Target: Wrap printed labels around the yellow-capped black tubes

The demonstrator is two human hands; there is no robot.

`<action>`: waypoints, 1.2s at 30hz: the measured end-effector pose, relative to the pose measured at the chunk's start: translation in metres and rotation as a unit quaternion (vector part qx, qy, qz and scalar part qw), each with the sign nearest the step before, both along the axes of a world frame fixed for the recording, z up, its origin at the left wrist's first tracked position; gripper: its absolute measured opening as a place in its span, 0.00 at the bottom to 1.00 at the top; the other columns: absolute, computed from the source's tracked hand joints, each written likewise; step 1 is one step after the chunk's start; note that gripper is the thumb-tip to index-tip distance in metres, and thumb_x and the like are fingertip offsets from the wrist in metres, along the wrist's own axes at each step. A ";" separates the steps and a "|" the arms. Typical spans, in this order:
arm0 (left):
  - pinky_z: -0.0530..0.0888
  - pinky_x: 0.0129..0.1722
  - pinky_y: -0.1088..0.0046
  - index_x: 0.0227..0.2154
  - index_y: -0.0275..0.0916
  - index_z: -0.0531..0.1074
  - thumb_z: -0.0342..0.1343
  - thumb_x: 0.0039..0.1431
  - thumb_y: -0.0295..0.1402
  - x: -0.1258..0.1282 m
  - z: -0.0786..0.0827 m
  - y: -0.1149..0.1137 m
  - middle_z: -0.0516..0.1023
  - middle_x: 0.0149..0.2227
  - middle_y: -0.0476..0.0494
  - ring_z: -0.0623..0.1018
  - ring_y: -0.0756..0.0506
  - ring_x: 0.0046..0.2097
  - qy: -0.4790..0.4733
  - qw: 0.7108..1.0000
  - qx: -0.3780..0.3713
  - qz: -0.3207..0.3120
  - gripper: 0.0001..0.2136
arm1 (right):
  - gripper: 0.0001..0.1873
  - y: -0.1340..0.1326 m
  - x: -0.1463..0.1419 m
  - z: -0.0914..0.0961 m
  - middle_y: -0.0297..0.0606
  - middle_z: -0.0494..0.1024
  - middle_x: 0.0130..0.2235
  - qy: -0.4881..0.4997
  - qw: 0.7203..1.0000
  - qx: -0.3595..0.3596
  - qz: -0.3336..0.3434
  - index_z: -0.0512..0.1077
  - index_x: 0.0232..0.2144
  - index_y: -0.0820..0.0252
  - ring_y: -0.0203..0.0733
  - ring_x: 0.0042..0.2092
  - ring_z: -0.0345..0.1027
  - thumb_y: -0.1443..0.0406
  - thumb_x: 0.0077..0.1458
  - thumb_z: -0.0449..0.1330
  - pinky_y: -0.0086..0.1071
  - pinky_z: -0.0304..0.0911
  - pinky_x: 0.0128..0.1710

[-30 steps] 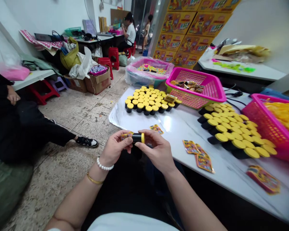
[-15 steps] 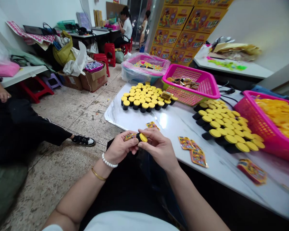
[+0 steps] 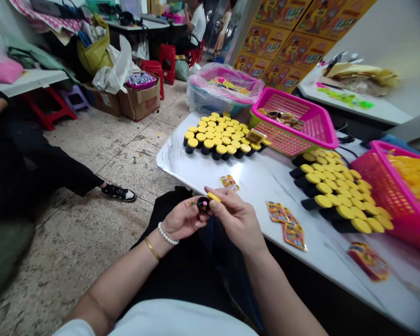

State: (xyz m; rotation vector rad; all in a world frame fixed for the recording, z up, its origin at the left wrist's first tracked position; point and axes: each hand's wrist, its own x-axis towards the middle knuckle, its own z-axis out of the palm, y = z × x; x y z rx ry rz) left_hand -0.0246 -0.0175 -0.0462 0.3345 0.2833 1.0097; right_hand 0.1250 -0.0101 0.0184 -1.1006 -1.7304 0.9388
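Table edge (image 3: 180, 174): crossed mid-frame; floor (image 3: 135, 161) lay left.
Left hand (image 3: 182, 219): fingers half-curled, gripped black container (image 3: 200, 206).
Right hand (image 3: 237, 217): fingers pinched yellow lid (image 3: 214, 197).

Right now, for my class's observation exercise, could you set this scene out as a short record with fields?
Left grip: black cylindrical tub, uncapped, something pink showing inside
Right grip: round yellow lid, off the tub's mouth
Surface: white marbled table
On it: two groups of yellow-lidded black tubs, colourful printed packets
Far right: bright pink mesh basket of yellow pieces
Background: stacked yellow printed cartons
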 end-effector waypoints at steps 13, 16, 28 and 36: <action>0.71 0.42 0.71 0.43 0.36 0.81 0.71 0.47 0.35 0.006 0.052 0.004 0.81 0.39 0.42 0.76 0.47 0.40 0.263 0.949 0.172 0.038 0.19 | 0.20 -0.015 0.036 0.041 0.38 0.74 0.41 -0.119 0.989 0.087 -0.002 0.75 0.53 0.43 0.39 0.42 0.70 0.67 0.61 0.62 0.34 0.69 0.41; 0.71 0.45 0.67 0.42 0.37 0.81 0.69 0.50 0.35 0.005 0.062 -0.003 0.82 0.40 0.40 0.78 0.43 0.42 0.395 0.876 0.261 0.096 0.15 | 0.18 -0.022 0.041 0.042 0.36 0.76 0.38 -0.101 0.994 0.033 -0.014 0.78 0.50 0.42 0.39 0.39 0.70 0.65 0.58 0.65 0.34 0.69 0.38; 0.67 0.51 0.60 0.40 0.41 0.80 0.66 0.54 0.34 0.061 0.065 0.033 0.80 0.39 0.41 0.76 0.39 0.45 0.510 0.694 0.474 0.184 0.10 | 0.16 0.001 0.082 0.039 0.34 0.77 0.29 0.134 0.953 -0.243 -0.118 0.79 0.32 0.55 0.36 0.28 0.67 0.53 0.43 0.73 0.32 0.65 0.28; 0.68 0.37 0.68 0.35 0.38 0.79 0.61 0.57 0.31 0.079 0.059 0.036 0.70 0.33 0.43 0.70 0.43 0.36 0.623 0.644 0.430 0.108 0.05 | 0.19 0.026 0.089 0.029 0.29 0.72 0.21 0.077 0.936 -0.304 -0.159 0.75 0.26 0.61 0.29 0.22 0.58 0.56 0.37 0.76 0.25 0.52 0.21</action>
